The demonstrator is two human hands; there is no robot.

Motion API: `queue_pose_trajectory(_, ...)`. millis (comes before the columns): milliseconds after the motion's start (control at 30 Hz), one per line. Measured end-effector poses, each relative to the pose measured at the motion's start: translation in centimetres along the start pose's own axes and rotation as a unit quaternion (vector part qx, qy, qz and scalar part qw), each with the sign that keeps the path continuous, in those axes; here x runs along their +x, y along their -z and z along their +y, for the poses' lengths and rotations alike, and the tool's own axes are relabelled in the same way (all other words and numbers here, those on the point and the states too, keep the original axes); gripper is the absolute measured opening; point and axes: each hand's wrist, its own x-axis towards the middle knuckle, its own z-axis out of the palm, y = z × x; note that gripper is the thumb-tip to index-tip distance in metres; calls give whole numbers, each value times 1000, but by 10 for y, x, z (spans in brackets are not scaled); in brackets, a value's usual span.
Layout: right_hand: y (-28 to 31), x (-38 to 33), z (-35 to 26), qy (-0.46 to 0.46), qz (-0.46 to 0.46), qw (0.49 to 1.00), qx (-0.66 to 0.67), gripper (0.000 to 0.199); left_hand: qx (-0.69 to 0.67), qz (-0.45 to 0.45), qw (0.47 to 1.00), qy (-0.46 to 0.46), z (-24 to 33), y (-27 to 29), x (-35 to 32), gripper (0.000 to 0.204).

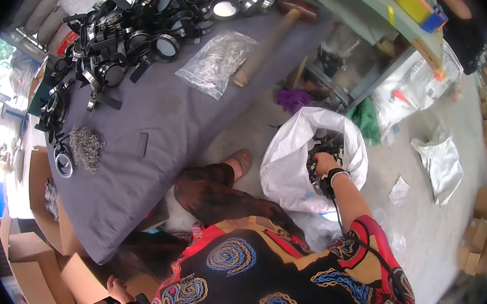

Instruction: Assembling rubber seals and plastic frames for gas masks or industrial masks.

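Observation:
My right hand reaches down into an open white sack on the floor, its fingers curled among small dark parts. The fingertips are hidden, so what they grip cannot be made out. A dark band circles that wrist and a black cord runs up the arm. Low at the left, my left hand hangs beside an open cardboard box. Its fingers are slightly apart, and nothing shows in them.
A grey-covered table bears a heap of round black-and-silver clamp-like parts, a clear bag of thin metal pieces, a mallet and a pile of small metal bits. White plastic sheeting lies on the floor at right.

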Motion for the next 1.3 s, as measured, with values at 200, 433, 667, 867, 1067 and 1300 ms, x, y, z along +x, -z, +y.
queue_pose_trajectory(200,1,21,-36,-12,7,1000,-2,37,-31,4,999,30,11,11,-17,25)
queue_pose_trajectory(433,-37,15,-28,-40,-16,996,-75,36,-11,-55,998,-41,-1,6,-11,21)
queue_pose_trajectory(667,-57,70,-48,265,12,963,-47,34,37,55,994,-89,-44,4,-3,19)
queue_pose_trajectory(867,-47,144,-169,390,16,919,-57,35,29,11,999,-9,31,-16,-42,23)
queue_pose_trajectory(1067,-32,167,-234,420,56,906,-15,35,10,29,999,-36,13,-6,-49,18)
queue_pose_trajectory(1300,-39,161,-233,381,94,918,55,36,7,-4,999,36,10,-3,-59,18)
